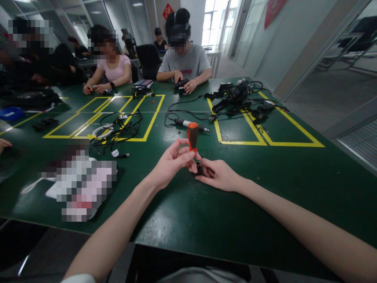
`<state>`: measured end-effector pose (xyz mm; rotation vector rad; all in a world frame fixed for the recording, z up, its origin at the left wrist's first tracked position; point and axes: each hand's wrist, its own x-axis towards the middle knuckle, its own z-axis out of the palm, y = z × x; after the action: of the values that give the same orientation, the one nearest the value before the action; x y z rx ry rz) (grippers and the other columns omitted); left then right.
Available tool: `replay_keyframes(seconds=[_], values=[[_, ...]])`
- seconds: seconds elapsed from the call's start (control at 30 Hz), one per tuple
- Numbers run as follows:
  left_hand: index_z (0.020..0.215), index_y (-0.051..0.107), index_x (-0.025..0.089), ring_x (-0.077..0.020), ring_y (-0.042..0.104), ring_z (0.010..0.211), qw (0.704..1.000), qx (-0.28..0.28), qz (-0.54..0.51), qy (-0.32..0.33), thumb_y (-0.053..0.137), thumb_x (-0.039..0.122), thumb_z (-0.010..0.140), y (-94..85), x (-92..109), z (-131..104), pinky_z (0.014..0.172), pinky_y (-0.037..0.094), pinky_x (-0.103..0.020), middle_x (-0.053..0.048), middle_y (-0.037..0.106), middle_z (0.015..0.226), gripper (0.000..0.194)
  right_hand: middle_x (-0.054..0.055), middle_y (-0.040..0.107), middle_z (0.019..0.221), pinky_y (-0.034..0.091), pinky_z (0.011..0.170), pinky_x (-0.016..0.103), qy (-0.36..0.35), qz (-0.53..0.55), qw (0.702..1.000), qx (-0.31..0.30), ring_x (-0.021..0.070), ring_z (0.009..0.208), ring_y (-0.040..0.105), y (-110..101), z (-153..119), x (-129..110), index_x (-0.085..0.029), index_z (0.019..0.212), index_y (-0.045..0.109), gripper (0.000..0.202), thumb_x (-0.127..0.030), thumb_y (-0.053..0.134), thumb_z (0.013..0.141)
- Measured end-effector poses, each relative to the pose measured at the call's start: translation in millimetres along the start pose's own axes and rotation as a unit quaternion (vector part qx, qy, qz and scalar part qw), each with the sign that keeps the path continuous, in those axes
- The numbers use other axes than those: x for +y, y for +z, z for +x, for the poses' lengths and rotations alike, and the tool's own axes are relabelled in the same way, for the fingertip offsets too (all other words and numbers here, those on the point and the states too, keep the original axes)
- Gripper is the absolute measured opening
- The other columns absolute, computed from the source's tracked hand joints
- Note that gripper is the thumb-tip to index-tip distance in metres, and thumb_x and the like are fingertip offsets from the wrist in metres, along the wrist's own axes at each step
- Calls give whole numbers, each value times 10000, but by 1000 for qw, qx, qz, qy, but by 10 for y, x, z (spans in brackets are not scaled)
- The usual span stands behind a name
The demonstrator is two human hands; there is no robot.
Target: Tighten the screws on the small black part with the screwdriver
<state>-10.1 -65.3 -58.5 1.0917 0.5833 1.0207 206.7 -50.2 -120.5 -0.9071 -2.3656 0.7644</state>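
Screwdriver (pixel 193 135) upright in left hand (pixel 171 162); dark piece (pixel 198 169) in right hand (pixel 221 175).

Only "ssup" can be read, in red on the grey T-shirt (pixel 196 57). Marks are seen on the white cable tag (pixel 114 153), too small to be resolved. Character on the red diamond sign (pixel 168 11) is too blurred to be made out.

On the worktop (pixel 300 173), a screwdriver (pixel 193 135) is in the left hand (pixel 176 160), over a small part (pixel 198 169) in the right hand (pixel 220 175). A power tool (pixel 183 122) lies behind, wires (pixel 129 127) to its left. A cable pile (pixel 239 93) is by the far right corner, blurred things (pixel 91 184) toward the front left.
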Motion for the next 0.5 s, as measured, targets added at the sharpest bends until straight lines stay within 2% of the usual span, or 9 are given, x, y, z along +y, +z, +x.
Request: replay_keyframes(seconds=[0.13,0.23,0.33,0.5], values=[[1186,660,149,-116,671,634,1000,-3,-13,-15,750,419,909,5,17,-1,658,517,-264,-28,724,878,397,-67,555,638,346,574,232,-1,-2,1000,4,110,518,499,10,3,7,-211,923,547,208,-355,696,943],[1088,708,124,-103,658,634,1000,-10,5,-12,728,429,926,5,12,3,661,512,-257,-46,725,902,345,-68,558,639,347,577,233,0,-4,1000,5,105,516,490,19,4,14,-213,913,542,213,-355,698,939],[1055,656,157,-99,661,617,1000,-4,11,-4,797,409,879,1,-9,7,643,514,-246,-15,722,878,339,-68,562,640,354,580,235,3,-1,1000,5,106,517,489,14,2,9,-210,931,551,206,-356,697,937],[1209,598,195,-105,662,611,1000,6,-10,-14,843,381,835,3,-4,2,628,516,-246,1,724,870,484,-68,557,638,357,581,235,5,1,1000,-2,108,518,493,0,3,1,-212,935,555,206,-368,688,947]])
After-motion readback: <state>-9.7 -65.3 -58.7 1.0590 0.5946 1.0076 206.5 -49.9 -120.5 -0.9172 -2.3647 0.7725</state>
